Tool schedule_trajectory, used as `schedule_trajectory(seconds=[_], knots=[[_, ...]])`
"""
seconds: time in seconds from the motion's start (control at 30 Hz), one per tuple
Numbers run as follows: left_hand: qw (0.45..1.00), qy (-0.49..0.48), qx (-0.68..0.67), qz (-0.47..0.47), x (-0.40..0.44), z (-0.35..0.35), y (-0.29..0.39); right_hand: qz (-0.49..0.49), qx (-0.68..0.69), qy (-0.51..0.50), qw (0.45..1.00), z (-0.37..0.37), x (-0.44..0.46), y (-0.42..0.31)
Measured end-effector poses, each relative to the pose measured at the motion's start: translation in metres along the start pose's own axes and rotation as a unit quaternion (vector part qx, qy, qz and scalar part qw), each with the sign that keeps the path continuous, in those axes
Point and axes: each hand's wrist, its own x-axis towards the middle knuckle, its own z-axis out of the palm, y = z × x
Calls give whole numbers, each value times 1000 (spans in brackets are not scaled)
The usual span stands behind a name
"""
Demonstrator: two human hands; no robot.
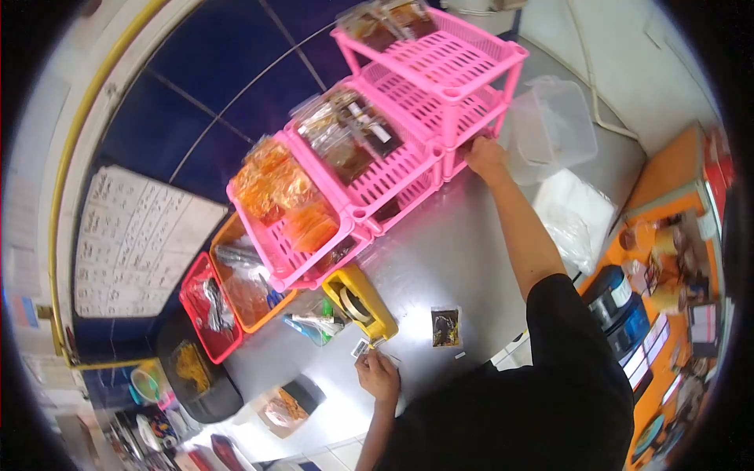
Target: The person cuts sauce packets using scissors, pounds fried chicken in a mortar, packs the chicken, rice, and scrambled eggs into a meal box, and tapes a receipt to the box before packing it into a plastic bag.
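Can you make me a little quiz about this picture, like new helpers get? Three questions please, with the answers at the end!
1. Pick one. Which of these is the left hand nearest to?
A: the whiteboard
B: the yellow tape dispenser
C: the white plastic bag

2. True or false? The right hand is reaching to the pink rack.

3. Fill the gap. The small dark packet near the black shirt lies on the grey ____.

Key: 1: B. 2: True. 3: table.
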Motion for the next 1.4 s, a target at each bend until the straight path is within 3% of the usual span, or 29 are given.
schedule_trajectory(seconds=[0.13, 0.3, 0.5, 0.57, 0.67, 0.77, 0.83, 1.03, 1.23, 1.4], knots=[[999, -19, -6, -43, 0, -2, 1, -14, -62, -2, 998, 16, 34, -6], [1000, -9, -15, -23, 4, -3, 0, -19, -65, 31, 997, 12, 27, -3], [1000, -13, 0, -15, 7, -9, 6, -38, -23, 194, 980, 14, 17, 4], [1000, -5, 2, -1, 12, -9, 10, 24, -42, 79, 996, 12, 30, 1], [1000, 8, 6, 1, 9, -7, 6, -3, -104, 73, 992, 26, 54, 1], [1000, 5, 7, -7, 8, -6, 6, -68, -202, 71, 974, 20, 45, -10], [1000, -1, 7, -14, 10, -6, 6, -136, -288, 186, 930, 58, 79, 19], [1000, 8, -6, -27, 8, -15, 1, -116, -241, 111, 957, 41, 72, 3], [999, -31, -4, 31, 5, -22, 0, -110, -221, 83, 965, 36, 68, -2], [998, -26, -30, -49, -8, -28, 5, -98, -217, 50, 970, 31, 67, -6]])
